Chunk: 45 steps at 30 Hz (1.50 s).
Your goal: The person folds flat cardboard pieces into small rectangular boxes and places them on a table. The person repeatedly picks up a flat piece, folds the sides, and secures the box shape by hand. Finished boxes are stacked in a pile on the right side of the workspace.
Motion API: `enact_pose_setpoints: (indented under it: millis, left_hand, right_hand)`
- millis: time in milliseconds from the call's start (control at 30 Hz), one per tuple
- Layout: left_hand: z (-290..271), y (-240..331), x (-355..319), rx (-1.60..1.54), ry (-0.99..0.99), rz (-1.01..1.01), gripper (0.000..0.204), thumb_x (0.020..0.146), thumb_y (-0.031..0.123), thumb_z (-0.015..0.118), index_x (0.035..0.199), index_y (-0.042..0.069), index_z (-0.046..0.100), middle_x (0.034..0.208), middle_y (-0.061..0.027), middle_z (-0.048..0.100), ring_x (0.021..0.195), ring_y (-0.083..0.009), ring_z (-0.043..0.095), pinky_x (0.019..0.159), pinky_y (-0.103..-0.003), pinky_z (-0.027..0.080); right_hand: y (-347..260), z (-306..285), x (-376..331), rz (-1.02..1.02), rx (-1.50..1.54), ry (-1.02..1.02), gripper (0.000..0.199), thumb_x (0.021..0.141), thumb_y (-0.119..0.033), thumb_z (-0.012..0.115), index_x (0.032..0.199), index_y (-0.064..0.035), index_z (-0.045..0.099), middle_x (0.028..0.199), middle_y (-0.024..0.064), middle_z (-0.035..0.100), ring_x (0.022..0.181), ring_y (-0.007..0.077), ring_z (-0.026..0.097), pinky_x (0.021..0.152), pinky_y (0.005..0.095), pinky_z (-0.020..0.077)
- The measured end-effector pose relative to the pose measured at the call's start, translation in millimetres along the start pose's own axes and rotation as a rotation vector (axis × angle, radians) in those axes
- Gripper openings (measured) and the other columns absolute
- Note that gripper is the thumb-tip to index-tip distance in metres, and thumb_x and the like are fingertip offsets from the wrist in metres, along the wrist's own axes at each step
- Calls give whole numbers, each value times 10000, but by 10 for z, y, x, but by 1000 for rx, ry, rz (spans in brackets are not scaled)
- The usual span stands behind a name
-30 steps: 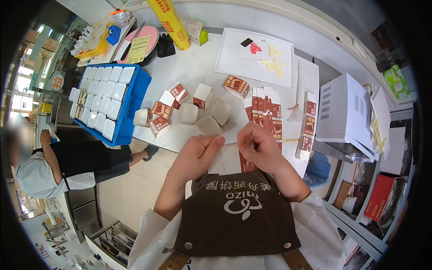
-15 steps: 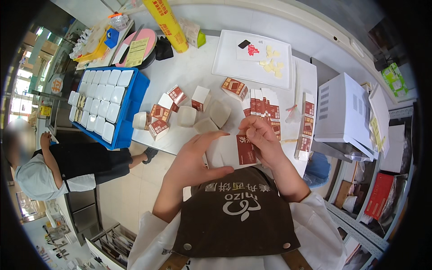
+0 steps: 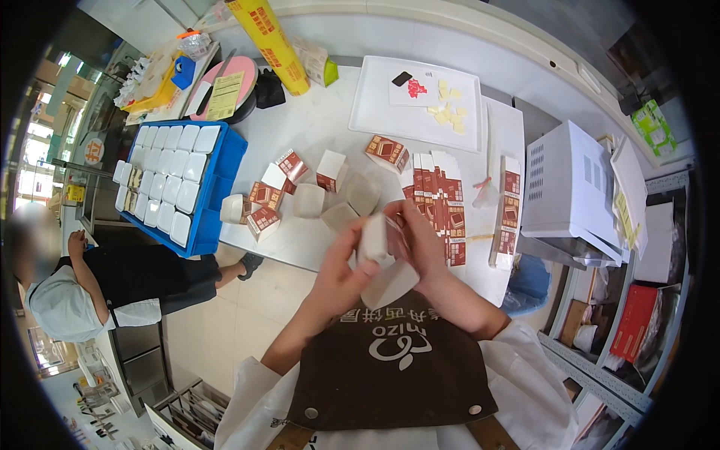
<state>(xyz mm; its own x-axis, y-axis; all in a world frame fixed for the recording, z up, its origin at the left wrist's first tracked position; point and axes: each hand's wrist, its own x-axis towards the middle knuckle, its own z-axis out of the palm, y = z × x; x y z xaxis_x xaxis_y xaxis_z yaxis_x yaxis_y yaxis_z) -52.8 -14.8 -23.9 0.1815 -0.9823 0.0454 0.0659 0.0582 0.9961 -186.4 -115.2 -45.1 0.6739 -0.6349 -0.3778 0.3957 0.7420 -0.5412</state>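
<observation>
Both hands, the left (image 3: pixel 341 264) and the right (image 3: pixel 421 251), are clamped on one motion-blurred white and red-brown carton (image 3: pixel 375 238), held in front of a brown apron (image 3: pixel 397 386) with pale lettering and a logo. On the counter (image 3: pixel 292 244) are at least five red-brown cartons (image 3: pixel 386 152) with pale printed lettering, three open pale tubs (image 3: pixel 309 201) and two bundles of similarly printed flat sleeves (image 3: pixel 457 210).
</observation>
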Motion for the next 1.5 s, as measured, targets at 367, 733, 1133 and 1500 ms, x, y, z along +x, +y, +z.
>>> enact_pose_setpoints:
  millis: [367,733,1133,1500]
  left_hand:
    - [-250,-144,31,-356,-153,-313,731,945,601,525,1332,-19,543,1132,-119,659,1100,-196,595,993,-339,426]
    - [-469,-718,-210,-481,-95,-553,705,936,549,592,1381,13,481,1153,-85,651,1092,-194,610,952,-372,474]
    - [-1960,-1094,166,-22,1099,-34,552,919,278,721,1317,13,446,1207,-105,601,1070,-173,582,939,-326,467]
    - [-1441,-1447,351,103,768,-60,679,959,200,640,1500,-17,291,1515,-186,377,1324,-266,450,1081,-339,379]
  right_hand:
    - [-154,-236,-70,-128,-69,-266,336,1040,-372,501,1152,-55,520,879,40,596,728,147,548,691,272,439]
    - [96,-708,158,22,-509,-99,274,1040,-289,538,1165,-48,581,972,8,627,893,94,590,799,262,480]
    - [318,-2506,-62,-102,-1817,680,813,766,-374,789,1413,-67,404,1422,215,433,1241,414,484,978,500,466]
    - [529,-2486,-9,-271,-1652,712,810,758,-118,782,1465,-94,388,1384,174,493,1218,404,477,1037,480,407]
